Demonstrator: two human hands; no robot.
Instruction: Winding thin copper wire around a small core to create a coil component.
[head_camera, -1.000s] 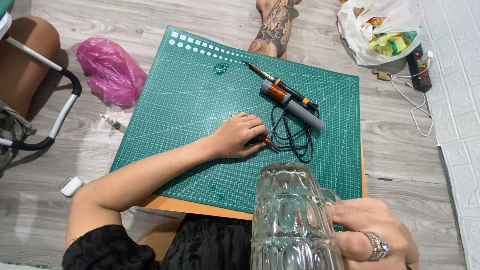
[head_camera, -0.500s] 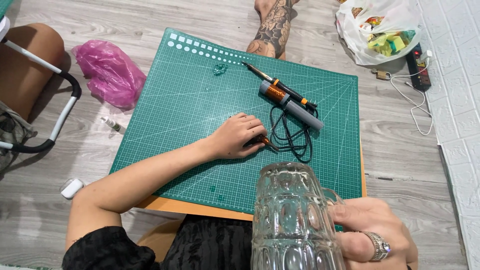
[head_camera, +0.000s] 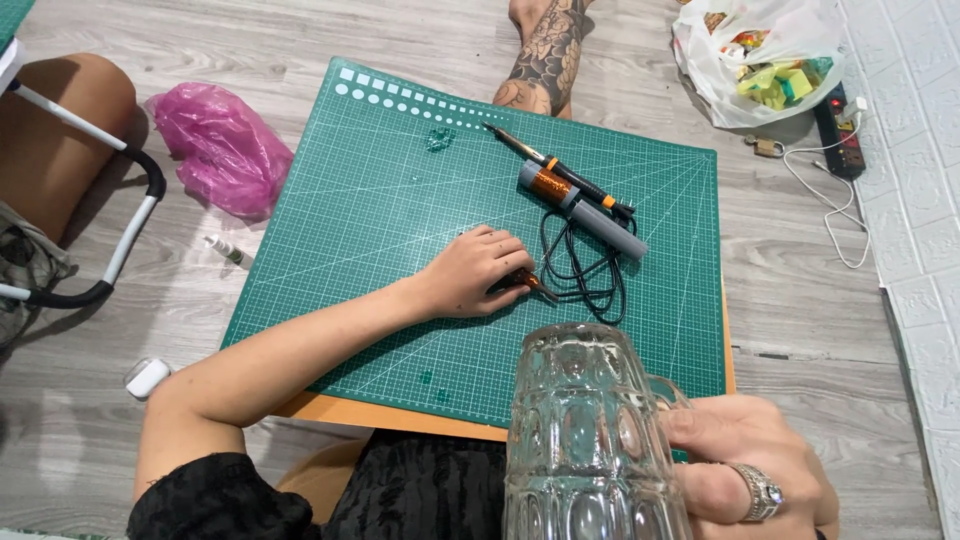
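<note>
Hands barely shift: left hand (head_camera: 478, 272) stays closed on a small tool (head_camera: 527, 281) mid-mat (head_camera: 380, 200); right hand (head_camera: 745, 470) keeps gripping the glass mug (head_camera: 590, 440) near the front edge.

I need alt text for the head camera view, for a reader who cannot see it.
The right hand holds a clear glass mug by its handle, while the left hand rests on a green cutting mat over a small orange-tipped tool. A soldering iron lies beyond.
</note>
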